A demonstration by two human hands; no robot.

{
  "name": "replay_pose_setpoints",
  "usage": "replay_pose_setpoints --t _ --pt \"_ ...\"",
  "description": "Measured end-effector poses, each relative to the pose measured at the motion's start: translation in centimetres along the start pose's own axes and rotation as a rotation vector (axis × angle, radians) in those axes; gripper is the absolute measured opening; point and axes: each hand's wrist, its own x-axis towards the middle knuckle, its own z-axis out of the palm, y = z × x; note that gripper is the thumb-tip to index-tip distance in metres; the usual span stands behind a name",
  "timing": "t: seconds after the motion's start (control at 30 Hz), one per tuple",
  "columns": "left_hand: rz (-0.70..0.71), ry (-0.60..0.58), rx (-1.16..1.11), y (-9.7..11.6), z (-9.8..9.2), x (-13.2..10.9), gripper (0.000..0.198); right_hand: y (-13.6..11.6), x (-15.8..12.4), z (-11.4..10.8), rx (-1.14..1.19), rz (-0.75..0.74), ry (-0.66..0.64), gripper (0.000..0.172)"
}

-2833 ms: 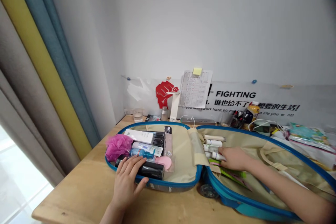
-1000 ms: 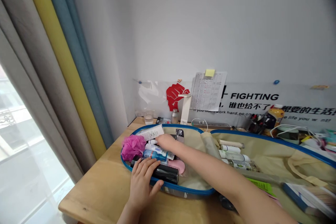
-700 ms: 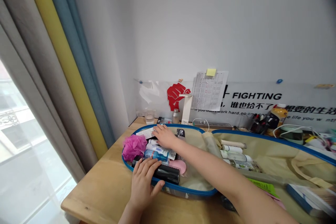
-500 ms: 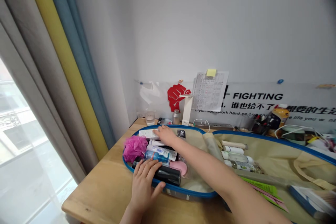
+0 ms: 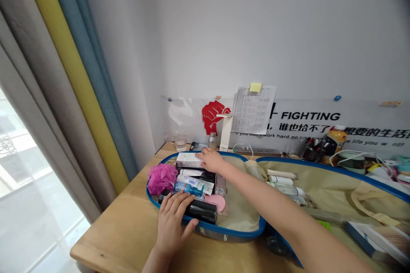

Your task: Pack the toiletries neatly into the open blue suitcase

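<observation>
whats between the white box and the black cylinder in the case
In the head view, going from the white box toward the black cylinder: a slim white tube beside something dark, then a printed tube and a blue bottle.

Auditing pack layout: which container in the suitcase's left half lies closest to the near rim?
The black cylindrical container, partly under the left hand; the blue pump bottle, printed white tube and white box all lie farther back.

We count one bath puff at seven o'clock; one black cylinder, one pump bottle, one white carton at six.
</observation>
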Motion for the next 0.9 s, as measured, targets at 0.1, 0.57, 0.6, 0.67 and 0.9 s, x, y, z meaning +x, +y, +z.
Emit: replay_pose_setpoints --t 0.1,0.57,0.6,0.67,0.9 --pt "0.015 0.014 0.012 0.0 0.0 0.0 0.043 -0.8 0.1 0.5 0.016 0.017 0.019 0.042" --pt "0.034 0.036 0.016 -0.1 0.0 0.1 0.041 -0.9 -1.7 -1.9 0.079 0.034 -0.035 0.051" --pt "0.038 0.036 0.019 -0.1 0.0 0.1 0.041 -0.5 -2.1 -2.6 0.086 0.042 -0.037 0.051" --pt "0.045 0.038 0.028 -0.1 0.0 0.1 0.04 1.0 -3.4 -4.3 0.1 0.063 -0.034 0.05" --pt "0.06 0.061 0.038 -0.4 0.1 -0.1 0.039 11.8 -12.7 -8.4 0.085 0.34 -0.117 0.04"
